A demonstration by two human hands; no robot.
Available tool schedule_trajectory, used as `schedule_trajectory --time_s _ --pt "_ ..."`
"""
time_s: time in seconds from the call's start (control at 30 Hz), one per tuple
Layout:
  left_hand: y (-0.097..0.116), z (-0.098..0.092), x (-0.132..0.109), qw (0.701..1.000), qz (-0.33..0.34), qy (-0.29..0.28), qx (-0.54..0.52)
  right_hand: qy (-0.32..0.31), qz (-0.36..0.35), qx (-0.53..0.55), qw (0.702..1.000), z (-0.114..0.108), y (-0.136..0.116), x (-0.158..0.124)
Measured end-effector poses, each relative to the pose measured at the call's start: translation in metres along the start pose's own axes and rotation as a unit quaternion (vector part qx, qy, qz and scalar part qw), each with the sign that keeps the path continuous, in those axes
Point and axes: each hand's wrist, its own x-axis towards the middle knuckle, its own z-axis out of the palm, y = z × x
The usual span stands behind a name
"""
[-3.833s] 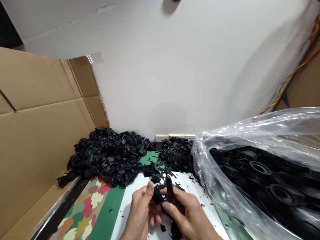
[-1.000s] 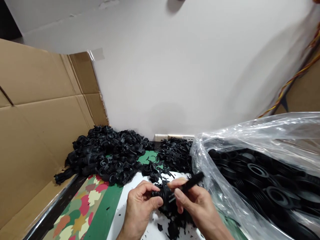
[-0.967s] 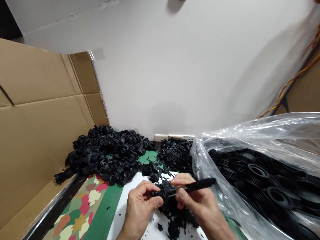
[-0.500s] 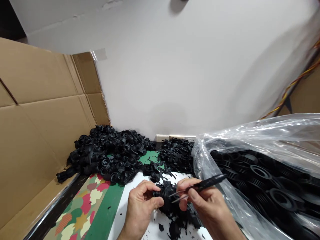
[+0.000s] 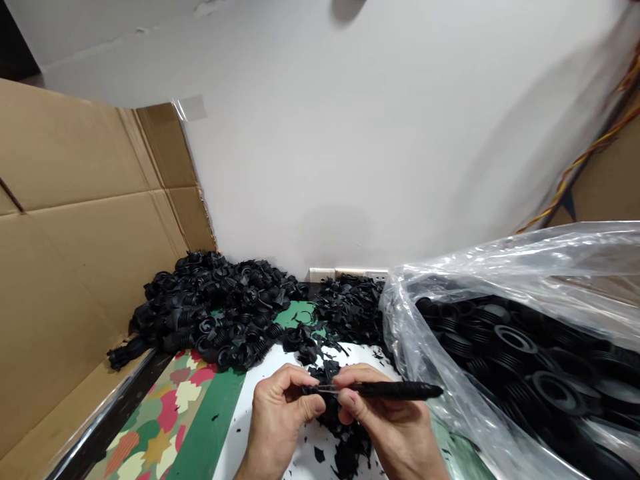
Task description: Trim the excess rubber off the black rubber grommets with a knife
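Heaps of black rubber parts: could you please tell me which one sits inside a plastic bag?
The right-hand heap, under the clear bag; the left heap, by the cardboard, lies uncovered.

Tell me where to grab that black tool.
Likely the free handle end of the tool, from the right: it lies level and sticks out past the right hand toward the bag. The thin tip is busy at the part in the left hand.
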Motion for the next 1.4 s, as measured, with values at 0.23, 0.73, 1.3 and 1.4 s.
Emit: schedule_trajectory --time_s 0.23,0.73,1.3,1.4 --pt "0.001 0.001 0.001 1.0 -0.003 0.008 -0.001 0.004 -0.009 0.008 1.0 0.001 0.002 0.0" --pt "0.002 0.008 -0.006 0.997 -0.028 -0.057 -0.037 -0.012 -0.293 -0.167 0.941 -0.01 0.008 0.008" --pt "-0.008 0.0 -0.002 0.994 -0.028 -0.07 -0.077 -0.004 -0.012 0.008 1.0 -0.005 -0.011 0.003" --pt "-0.004 0.001 -0.002 0.994 -0.032 -0.075 -0.073 0.002 -0.01 0.011 1.0 -0.002 -0.01 0.002"
